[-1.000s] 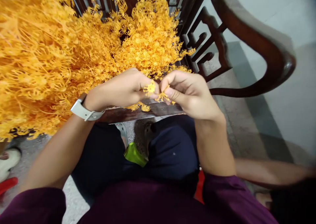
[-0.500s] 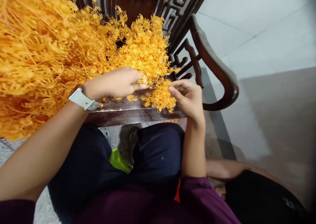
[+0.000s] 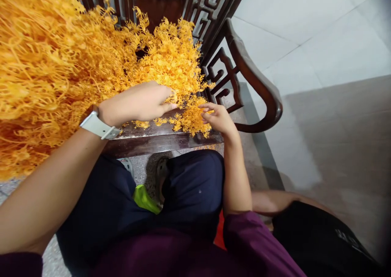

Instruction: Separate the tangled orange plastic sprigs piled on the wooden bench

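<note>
On the dark wooden chair seat [image 3: 159, 136] there's a huge heap of orange plastic sprigs [image 3: 61, 65], and both of the hands I'm watching are at its near right edge. Left hand [image 3: 137, 102] lies palm-down on the heap, fingers curled with thumb and forefinger tips pressed together right against the sprigs; whether a sprig is pinched in there I honestly can't tell, the fingers hide it. A white smartwatch [image 3: 98, 126] sits on that wrist. Right hand [image 3: 218, 118] is just beside the small clump of sprigs [image 3: 191, 120] at the seat's front right corner, fingers loosely spread, fingertips touching the clump, not clamped on anything. Curved wooden armrest [image 3: 256, 85] runs along the seat's right side. Below the seat's front edge: dark trousers [image 3: 189, 187], a lime green scrap [image 3: 145, 199], and another person's bare arm [image 3: 275, 201] low right.
</note>
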The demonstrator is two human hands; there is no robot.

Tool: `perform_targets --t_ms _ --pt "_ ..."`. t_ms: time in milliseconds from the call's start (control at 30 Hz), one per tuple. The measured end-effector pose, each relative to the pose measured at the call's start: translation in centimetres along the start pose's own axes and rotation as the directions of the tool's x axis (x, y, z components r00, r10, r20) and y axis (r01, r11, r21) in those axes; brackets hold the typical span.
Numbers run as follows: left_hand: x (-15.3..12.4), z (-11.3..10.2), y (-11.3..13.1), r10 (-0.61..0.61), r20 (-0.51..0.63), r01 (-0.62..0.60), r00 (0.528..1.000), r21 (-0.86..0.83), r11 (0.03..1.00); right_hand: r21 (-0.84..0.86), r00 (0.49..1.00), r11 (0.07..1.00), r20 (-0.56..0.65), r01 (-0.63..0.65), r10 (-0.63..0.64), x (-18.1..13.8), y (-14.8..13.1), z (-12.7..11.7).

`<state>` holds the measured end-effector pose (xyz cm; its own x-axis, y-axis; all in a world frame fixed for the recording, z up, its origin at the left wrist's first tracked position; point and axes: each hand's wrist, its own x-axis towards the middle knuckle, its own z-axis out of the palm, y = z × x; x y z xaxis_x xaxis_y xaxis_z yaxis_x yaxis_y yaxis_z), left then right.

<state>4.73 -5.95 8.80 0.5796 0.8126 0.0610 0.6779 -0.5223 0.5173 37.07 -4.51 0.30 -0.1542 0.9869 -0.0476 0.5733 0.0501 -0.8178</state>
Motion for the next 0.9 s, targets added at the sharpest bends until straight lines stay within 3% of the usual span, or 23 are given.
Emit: perform_targets --t_ms 133,233,333,533,733,800,900 --pt "0.3 0.3 0.9 0.015 0.056 -0.005 0.998 -0.175 0.985 0.078 0.995 0.994 -0.079 0.071 -0.065 -0.9 -1.7 0.3" --pt "0.8 0.5 1.5 0.071 0.129 -0.016 0.989 -0.389 0.921 0.164 0.977 0.966 -0.114 0.199 -0.182 -2.4 -4.9 1.0" --pt "1.1 0.6 1.8 0.15 0.182 -0.046 0.972 -0.477 0.878 0.225 0.949 0.925 -0.15 0.306 -0.277 -4.3 -8.0 2.1" --pt "0.3 0.2 3.5 0.209 0.209 -0.099 0.955 -0.439 0.893 0.188 0.885 0.865 -0.12 0.466 -0.45 -5.8 -10.1 3.7" --pt "-0.8 0.1 5.5 0.209 0.269 -0.119 0.94 -0.314 0.942 0.13 0.744 0.734 -0.185 0.666 -0.642 -5.5 -9.9 3.9" --pt "-0.8 0.1 5.7 0.214 0.245 -0.119 0.946 -0.349 0.929 0.145 0.744 0.734 -0.234 0.663 -0.626 -5.6 -10.1 3.9" --pt "-0.7 0.0 5.7 0.225 0.155 -0.146 0.962 -0.405 0.903 0.208 0.79 0.77 -0.291 0.603 -0.54 -5.8 -10.4 3.8"
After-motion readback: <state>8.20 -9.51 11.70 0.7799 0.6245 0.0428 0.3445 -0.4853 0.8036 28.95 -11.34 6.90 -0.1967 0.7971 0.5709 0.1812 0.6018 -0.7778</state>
